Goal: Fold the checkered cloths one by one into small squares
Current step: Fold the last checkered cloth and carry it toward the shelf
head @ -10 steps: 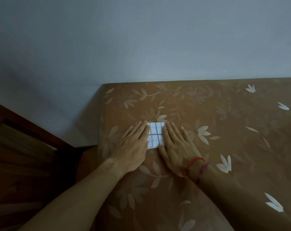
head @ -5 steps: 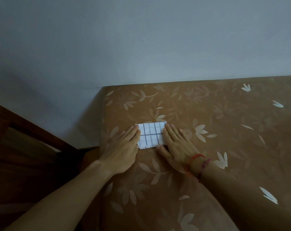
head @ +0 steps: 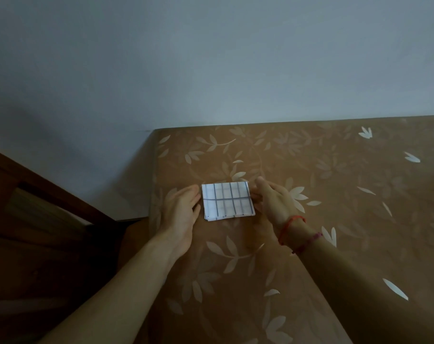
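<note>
The folded checkered cloth [head: 227, 201] lies flat on the brown leaf-patterned surface [head: 335, 219], near its far left corner. The left hand [head: 180, 214] and right hand [head: 273, 204] flank it, fingers loose, gripping nothing. Behind, a plain pale wall [head: 211, 58]; dark wood [head: 37, 232] at left.

A plain pale blue-grey wall [head: 211, 58] fills the upper half in dim light. Against it stands a surface [head: 335, 194] covered in brown cloth with pale leaf patterns. Dark wooden furniture [head: 37, 232] sits at the lower left.
</note>
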Tool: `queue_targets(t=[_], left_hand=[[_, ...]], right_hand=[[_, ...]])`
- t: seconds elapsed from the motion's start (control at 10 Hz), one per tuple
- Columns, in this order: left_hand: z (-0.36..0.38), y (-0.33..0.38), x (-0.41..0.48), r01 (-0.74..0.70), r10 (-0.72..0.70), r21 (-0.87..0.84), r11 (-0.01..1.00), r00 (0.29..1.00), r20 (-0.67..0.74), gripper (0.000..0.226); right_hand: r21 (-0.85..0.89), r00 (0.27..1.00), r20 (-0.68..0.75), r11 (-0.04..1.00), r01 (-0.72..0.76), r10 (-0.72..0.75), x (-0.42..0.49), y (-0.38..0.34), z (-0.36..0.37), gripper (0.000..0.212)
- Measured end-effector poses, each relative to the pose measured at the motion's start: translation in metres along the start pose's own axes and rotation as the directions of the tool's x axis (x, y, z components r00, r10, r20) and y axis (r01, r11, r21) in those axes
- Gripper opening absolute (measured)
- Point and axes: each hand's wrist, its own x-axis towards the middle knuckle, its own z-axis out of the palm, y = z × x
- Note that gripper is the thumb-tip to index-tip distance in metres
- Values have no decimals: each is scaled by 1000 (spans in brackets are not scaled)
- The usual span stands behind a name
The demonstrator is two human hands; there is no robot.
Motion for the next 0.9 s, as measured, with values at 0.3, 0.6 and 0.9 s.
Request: queue_targets(t=[0.3,0.6,0.9], left_hand=[[1,1,-11,23,-24,33,999,999,40,23],[2,1,-13,5,-10,81,997,998,56,29],[0,5,-17,-18,15,77,997,999,39,27]], right_hand=[[169,1000,-3,986,17,-17,-3,-23,5,38],[226,1000,2,974,14,-15,-5,-9,5,37],[90,994,100,994,-63,54,63,86,-11,49]])
